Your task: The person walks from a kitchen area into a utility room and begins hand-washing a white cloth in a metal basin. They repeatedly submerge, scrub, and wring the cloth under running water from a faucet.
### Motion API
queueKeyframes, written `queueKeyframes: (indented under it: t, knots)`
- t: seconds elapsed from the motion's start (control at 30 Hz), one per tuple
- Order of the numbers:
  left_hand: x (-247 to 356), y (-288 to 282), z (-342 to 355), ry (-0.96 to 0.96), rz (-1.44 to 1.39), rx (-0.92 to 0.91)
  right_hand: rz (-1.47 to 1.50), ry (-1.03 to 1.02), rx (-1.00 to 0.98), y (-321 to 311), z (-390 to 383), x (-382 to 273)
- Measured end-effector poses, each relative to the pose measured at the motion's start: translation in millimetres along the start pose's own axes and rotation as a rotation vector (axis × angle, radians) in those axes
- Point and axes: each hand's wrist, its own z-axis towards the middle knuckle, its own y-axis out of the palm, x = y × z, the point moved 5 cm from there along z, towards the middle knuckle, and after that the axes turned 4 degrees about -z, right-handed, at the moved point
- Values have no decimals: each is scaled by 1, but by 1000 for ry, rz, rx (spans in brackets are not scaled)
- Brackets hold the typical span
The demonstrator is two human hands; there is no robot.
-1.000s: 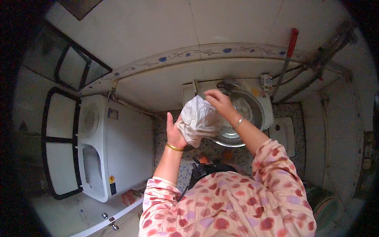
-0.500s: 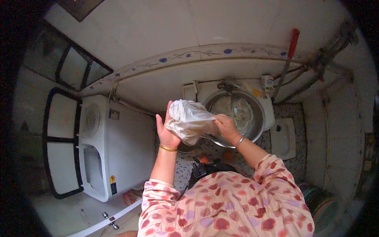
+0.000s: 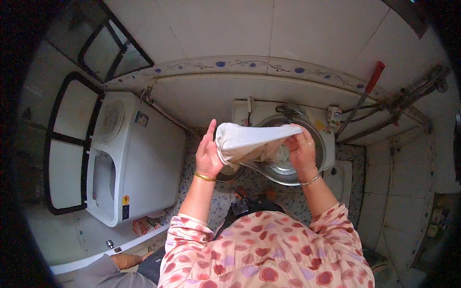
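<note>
A white wet cloth (image 3: 247,137) is stretched between my hands above a steel basin (image 3: 281,178) on a white washbasin stand. My left hand (image 3: 209,158) supports its bunched end against the palm and fingers, with fingertips reaching up past it. My right hand (image 3: 301,154) pinches the far corner, drawing the fabric out to the right. The cloth hides much of the basin. A second, darker container (image 3: 225,178) sits lower, partly behind the cloth.
A white washing machine (image 3: 151,156) stands left. A red-handled tool (image 3: 373,77), pipes (image 3: 413,96) and a small container (image 3: 334,115) are at back right. A low white fixture (image 3: 343,182) lies right. Another person's grey-trousered leg (image 3: 93,273) shows at bottom left.
My right hand has moved right and turned more upright, stretching the bunched cloth into a long flat strip. Another person's leg now shows at bottom left. The view has shifted slightly.
</note>
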Motion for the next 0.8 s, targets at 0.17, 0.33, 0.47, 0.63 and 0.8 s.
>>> queueKeyframes:
  t: [0.17,0.33,0.47,0.63,0.8]
  knots:
    - [5,-17,-3,50,1,84,95,50,149,-16,1,3]
    - [8,-28,-12,4,110,178,168,45,184,-26,4,-6]
    - [20,-42,-8,141,179,258,156,16,251,-26,7,-17]
    - [34,-16,-7,215,324,226,96,-36,175,-46,12,-22]
    - [23,14,-7,5,1203,-64,55,-63,222,-33,16,-31]
